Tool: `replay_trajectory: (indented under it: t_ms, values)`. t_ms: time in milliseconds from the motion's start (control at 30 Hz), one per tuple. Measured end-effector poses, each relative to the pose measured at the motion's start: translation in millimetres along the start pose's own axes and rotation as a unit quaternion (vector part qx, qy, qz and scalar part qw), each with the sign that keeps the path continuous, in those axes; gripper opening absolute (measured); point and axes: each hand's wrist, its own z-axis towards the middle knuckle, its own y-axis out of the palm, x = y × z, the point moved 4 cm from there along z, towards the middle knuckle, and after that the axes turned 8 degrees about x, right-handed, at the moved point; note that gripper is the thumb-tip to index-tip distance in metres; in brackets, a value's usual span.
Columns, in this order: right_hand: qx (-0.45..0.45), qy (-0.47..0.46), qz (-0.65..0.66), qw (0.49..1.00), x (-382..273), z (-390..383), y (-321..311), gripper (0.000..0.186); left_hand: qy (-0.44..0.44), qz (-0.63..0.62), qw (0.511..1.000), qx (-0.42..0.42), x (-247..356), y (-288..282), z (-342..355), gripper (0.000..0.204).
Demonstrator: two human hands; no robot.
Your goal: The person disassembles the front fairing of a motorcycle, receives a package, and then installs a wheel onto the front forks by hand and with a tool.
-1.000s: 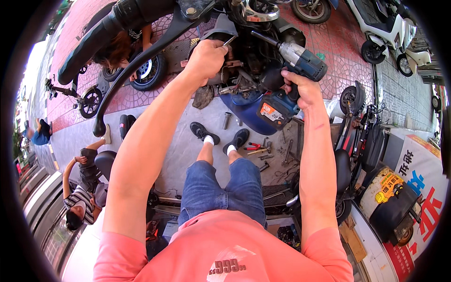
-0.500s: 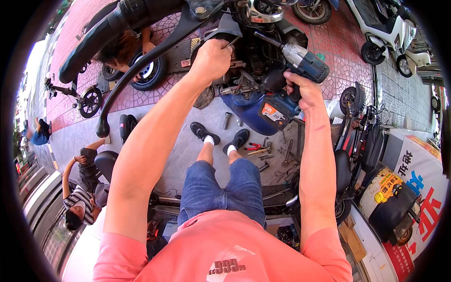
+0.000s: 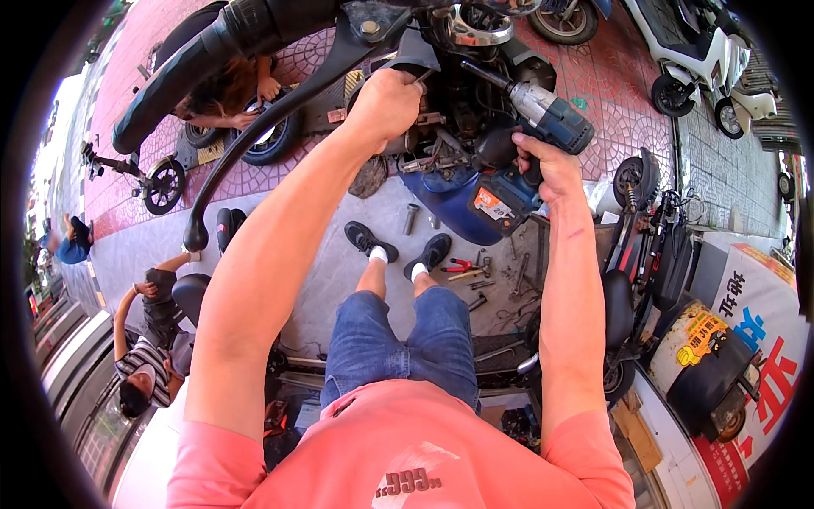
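At just before 12 o'clock, a thin silver-coloured metal rod [image 3: 424,76] is gripped by the left hand [image 3: 386,106], with the fingers curled closed and the thumb pressed along it; the rod's far end is hidden. At 2 o'clock, the handle of a blue-and-black cordless impact driver [image 3: 555,123] is enclosed by the right hand [image 3: 549,168], its fingers wrapped round and partly hidden. The driver's long dark metal socket [image 3: 486,74] is aimed toward 10 o'clock, over the dark, exposed engine parts; whether anything is touched by its tip cannot be told. Below the driver, toward 1 o'clock from centre, a glossy dark-blue curved panel [image 3: 454,212] is partly covered by the battery. A black rubber handlebar grip [image 3: 186,89] is seen at 10 to 11 o'clock, and red-handled metal pliers [image 3: 460,265] are laid on the grey floor near 3 o'clock.
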Motion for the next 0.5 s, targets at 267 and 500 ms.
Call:
replay_trajectory:
  t_ms: [267, 500]
  values:
    - [-0.012, -0.009, 0.008, 1.000, 2, 0, -3, 0.021, -0.028, 0.004, 0.999, -0.021, 2, 2, -1, 0.033]
    - [-0.017, 0.019, 0.042, 0.999, 5, -2, -3, 0.029, -0.019, 0.015, 0.999, -0.029, 4, -1, -4, 0.036]
